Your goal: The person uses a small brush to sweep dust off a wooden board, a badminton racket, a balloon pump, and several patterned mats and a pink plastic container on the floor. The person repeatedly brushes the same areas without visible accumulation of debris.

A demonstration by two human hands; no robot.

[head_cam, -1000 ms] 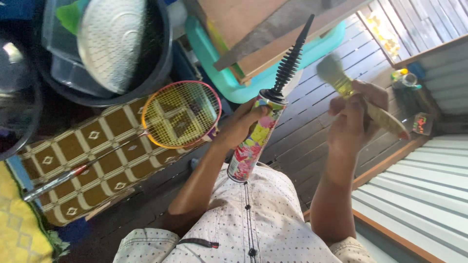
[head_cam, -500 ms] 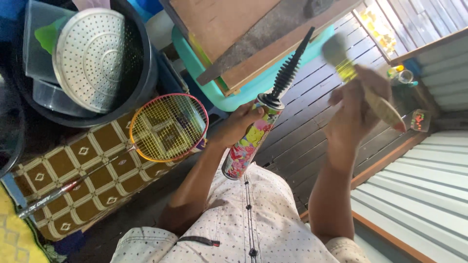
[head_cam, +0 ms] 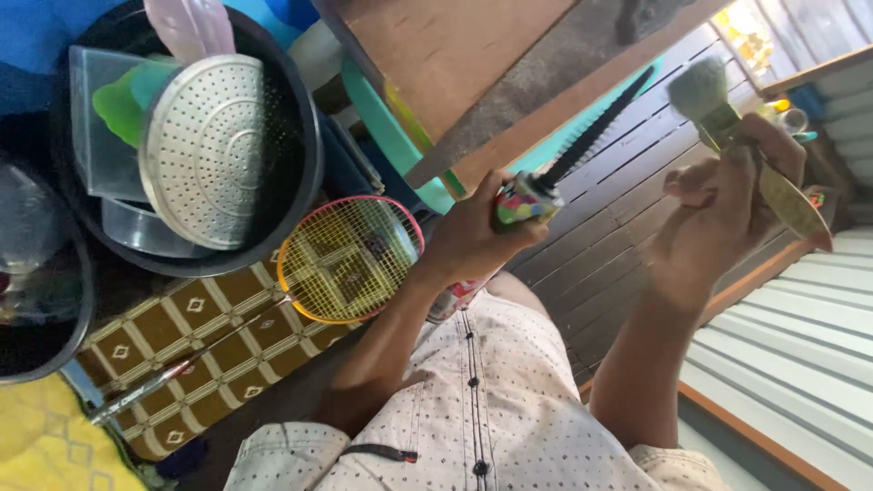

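Two hands up in front of the chest here. The left hand (head_cam: 473, 238) is wrapped tight around a colourful floral-print pump (head_cam: 523, 202), and honestly most of the barrel is buried behind the fingers and wrist, only the top end and a scrap lower down near the shirt (head_cam: 473, 400) peek out. Its black ribbed nozzle (head_cam: 596, 132) sticks up and away toward the wooden board (head_cam: 473, 64), and the tip sort of melts into the dark edge there, hard to say where it ends.

The right hand (head_cam: 718, 214) is closed on a paintbrush (head_cam: 746, 150) with a yellowish handle. The bristle head is a bit soft and blurry at the top, and the handle's far end runs down to the right behind the fingers. Brush and nozzle are apart, not touching.

Off to the left, on a patterned brown-and-yellow mat (head_cam: 195, 336), lies a badminton racket (head_cam: 350, 259) with a pink-and-yellow frame; its shaft runs down-left. Above that a black tub (head_cam: 305, 195) holds a perforated metal strainer (head_cam: 205, 150) and clear plastic containers that are half hidden under it. A teal basin (head_cam: 382, 127) is mostly covered by the board. The floor is dark wooden planks (head_cam: 609, 236).
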